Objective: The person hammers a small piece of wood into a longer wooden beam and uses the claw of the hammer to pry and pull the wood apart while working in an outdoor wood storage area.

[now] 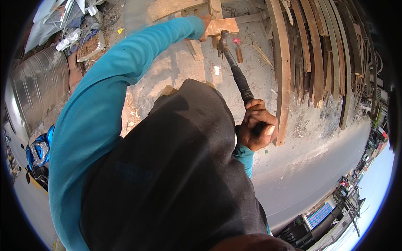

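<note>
My right hand [259, 125] is wrapped around the lower end of a claw hammer [238, 77] with a dark handle. The hammer's metal head overlaps the right end of a short wooden board [222, 26] in the view; whether they touch, I cannot tell. Stretched far forward, my left hand [204, 27] grips the left end of that board, and its fingers are partly hidden. Under the board, a wooden beam [215, 9] runs away from me, part of a low timber frame.
Long planks [310, 46] lie stacked on the right, beside a thick beam [282, 75]. A metal drum [39, 83] and a scrap heap [79, 31] are at left. Near the hammer, a small brown cylinder [239, 55] lies on the concrete. A blue motorbike [39, 150] stands far left.
</note>
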The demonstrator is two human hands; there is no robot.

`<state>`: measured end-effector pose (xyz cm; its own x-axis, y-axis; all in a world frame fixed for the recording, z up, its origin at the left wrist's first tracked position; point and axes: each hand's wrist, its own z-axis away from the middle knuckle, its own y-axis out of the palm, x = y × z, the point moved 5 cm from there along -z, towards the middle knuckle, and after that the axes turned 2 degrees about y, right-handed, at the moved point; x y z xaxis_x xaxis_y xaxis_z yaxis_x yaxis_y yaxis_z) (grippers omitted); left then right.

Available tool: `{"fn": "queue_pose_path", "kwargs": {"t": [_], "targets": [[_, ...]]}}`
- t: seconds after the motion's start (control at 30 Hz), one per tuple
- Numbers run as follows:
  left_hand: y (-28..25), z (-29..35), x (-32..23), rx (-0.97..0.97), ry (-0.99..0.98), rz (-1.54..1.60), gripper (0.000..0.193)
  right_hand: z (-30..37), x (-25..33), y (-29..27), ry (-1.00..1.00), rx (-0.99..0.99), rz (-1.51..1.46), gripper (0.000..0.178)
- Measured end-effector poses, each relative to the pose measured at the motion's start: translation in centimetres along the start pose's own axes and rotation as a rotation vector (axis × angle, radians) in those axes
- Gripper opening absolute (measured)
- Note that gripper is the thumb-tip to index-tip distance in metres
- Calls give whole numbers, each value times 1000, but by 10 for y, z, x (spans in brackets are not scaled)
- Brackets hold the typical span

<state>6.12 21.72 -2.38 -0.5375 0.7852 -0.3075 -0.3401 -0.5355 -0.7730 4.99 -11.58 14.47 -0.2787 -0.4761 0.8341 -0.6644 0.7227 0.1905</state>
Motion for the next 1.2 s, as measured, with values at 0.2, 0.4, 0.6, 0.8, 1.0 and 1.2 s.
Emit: {"fn": "queue_pose_path", "kwargs": {"t": [0.2,0.4,0.6,0.8,1.0,1.2], "targets": [[27,-63,9,-98,51,112,76,-148,-7,30,180,101,15,38],[17,-43,-16,-173,23,-24,74,-41,-38,-35,224,43,85,41],[-4,-31,48,-223,-28,274,72,-176,-57,16,270,271,-231,45],[-19,-3,12,-154,-131,167,74,-115,-41,-12,130,65,-140,48],[-19,-6,10,-185,-123,243,75,-80,-64,-86,286,-135,-191,44],[-10,-17,16,-197,-12,290,76,-21,-52,-82,389,-462,29,46]]}}
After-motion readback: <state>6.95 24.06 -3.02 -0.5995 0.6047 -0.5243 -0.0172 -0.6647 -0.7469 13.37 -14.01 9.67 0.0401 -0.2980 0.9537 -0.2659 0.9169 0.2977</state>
